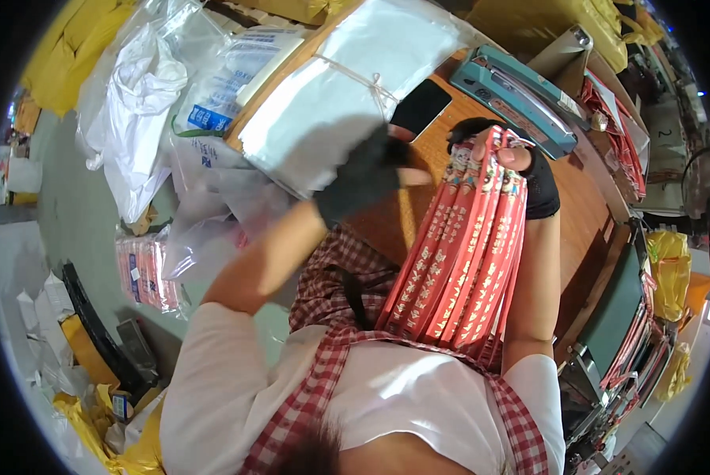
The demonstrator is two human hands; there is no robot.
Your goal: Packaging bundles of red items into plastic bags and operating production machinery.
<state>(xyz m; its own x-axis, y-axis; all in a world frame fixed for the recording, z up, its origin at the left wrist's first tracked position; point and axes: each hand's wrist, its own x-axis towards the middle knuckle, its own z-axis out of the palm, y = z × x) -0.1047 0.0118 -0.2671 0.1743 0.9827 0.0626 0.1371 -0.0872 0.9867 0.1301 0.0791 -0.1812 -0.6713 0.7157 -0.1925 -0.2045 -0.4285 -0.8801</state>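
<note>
My right hand [521,170], in a black fingerless glove, grips the top of a bundle of long red strips [462,253] with pale printed characters and small coloured pictures. The strips hang down against my checked apron, fanned slightly apart. My left hand [371,172], gloved the same way and a little blurred, hovers left of the bundle with thumb and forefinger apart. Nothing shows between them. Just beyond it lies a dark phone [422,108] on the wooden table [580,218]. A string-tied stack of clear plastic sleeves [323,111] sits beside the left hand.
A teal sealing machine [513,99] stands at the table's far side. Right of it is a carton [565,55] with red packets. Plastic bags [137,103] hang at the left, above a wrapped pink pack [145,269] on the floor. A dark green machine [608,317] stands at the right.
</note>
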